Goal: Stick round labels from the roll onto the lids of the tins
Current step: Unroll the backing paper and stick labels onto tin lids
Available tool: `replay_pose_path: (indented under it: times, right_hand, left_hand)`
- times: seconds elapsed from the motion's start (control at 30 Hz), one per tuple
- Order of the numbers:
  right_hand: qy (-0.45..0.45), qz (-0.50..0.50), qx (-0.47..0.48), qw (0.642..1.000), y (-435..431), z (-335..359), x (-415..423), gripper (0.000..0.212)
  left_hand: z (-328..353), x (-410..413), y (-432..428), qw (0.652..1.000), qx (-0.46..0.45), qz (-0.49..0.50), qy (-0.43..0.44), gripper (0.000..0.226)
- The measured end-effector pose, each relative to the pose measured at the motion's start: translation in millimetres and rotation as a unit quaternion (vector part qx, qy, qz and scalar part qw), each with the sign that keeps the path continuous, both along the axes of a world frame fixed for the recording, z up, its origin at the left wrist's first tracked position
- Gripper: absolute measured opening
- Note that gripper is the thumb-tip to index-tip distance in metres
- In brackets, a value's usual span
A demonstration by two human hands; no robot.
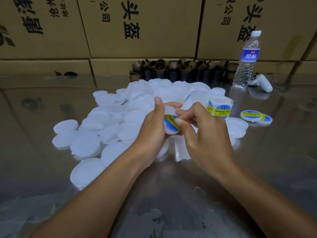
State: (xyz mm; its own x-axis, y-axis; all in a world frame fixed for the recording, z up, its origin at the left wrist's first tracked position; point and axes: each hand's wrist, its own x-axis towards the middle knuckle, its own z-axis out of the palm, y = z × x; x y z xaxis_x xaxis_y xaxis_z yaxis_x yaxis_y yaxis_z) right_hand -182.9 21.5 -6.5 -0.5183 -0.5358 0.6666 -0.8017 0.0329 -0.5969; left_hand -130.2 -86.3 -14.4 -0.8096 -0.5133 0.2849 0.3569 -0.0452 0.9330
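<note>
My left hand [152, 124] grips a white plastic lid [169, 109] above the steel table, thumb up along its far edge. A round blue-and-yellow label [169, 121] lies partly on the lid's face. My right hand [200, 127] pinches and presses that label with thumb and fingers. The label roll [220, 107] stands upright just right of my hands, and its empty backing strip [181, 148] trails down under them. Two labelled lids [253, 115] lie to the right of the roll. A heap of bare white lids [109, 121] spreads left and behind.
A water bottle [247, 60] stands at the back right beside a white controller [262, 82]. Several brown cardboard cores [178, 69] line the back of the table [171, 194]. Printed cardboard boxes [140, 26] form a wall behind.
</note>
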Motion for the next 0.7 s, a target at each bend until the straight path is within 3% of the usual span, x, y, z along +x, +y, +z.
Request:
replay_pose_path:
  times: [0.43,0.7]
  right_hand:
    - [0.042,0.010,0.013,0.999,1.8,-0.5,0.5,0.008]
    - [0.173,-0.020,0.004,0.985,2.7,0.1,0.1,0.015]
  left_hand:
    - [1.5,0.8,-2.1,0.999,0.036,0.001,-0.017,0.059]
    - [0.3,1.5,-2.4,0.999,0.052,-0.008,-0.012,0.061]
